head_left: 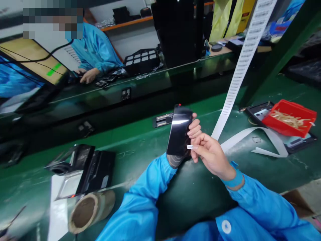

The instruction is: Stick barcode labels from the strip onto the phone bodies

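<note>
Above the bench (136,147), the left hand (195,129) grips the phone (178,134) from behind; the right hand (213,154) pinches a label (190,147) by one end at the phone's lower corner, contact hard to judge. A steady phone and light, edge-only pinch serve best.

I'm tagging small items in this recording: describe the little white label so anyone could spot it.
Above the green bench, find the dark, glossy device in the left hand. By its lower right corner, the right hand pinches the white label. It is a tiny single piece, unlike the long strip of printed labels rising farther right.
</note>
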A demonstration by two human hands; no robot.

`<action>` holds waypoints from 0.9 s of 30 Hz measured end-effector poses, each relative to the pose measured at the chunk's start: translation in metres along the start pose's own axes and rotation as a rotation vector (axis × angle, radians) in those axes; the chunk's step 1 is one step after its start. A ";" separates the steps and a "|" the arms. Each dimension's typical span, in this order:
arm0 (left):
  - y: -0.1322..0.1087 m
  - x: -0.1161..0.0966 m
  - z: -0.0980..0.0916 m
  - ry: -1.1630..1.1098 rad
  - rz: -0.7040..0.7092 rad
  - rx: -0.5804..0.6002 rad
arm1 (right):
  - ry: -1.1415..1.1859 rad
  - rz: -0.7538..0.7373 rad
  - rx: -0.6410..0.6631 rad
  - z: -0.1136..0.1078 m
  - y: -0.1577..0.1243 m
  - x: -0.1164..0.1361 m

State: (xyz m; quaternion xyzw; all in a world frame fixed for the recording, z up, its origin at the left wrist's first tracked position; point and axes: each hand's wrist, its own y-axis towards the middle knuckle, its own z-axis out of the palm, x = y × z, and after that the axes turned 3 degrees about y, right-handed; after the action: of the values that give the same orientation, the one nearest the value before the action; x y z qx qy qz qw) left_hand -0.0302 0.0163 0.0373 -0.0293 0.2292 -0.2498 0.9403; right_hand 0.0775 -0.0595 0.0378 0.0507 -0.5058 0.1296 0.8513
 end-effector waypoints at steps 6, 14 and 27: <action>0.006 0.003 -0.002 0.094 0.014 0.065 | -0.269 -0.075 -0.101 0.014 -0.004 0.000; 0.005 0.002 0.004 0.073 0.068 0.009 | -0.404 -0.115 -0.152 0.019 -0.005 -0.004; 0.005 0.002 0.009 0.105 0.049 -0.042 | -0.767 -0.237 -0.143 0.014 -0.003 -0.005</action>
State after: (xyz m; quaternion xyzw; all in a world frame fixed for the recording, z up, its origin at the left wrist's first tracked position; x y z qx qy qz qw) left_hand -0.0223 0.0187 0.0438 -0.0301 0.2842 -0.2229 0.9320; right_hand 0.0639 -0.0659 0.0401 0.0941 -0.7849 -0.0333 0.6115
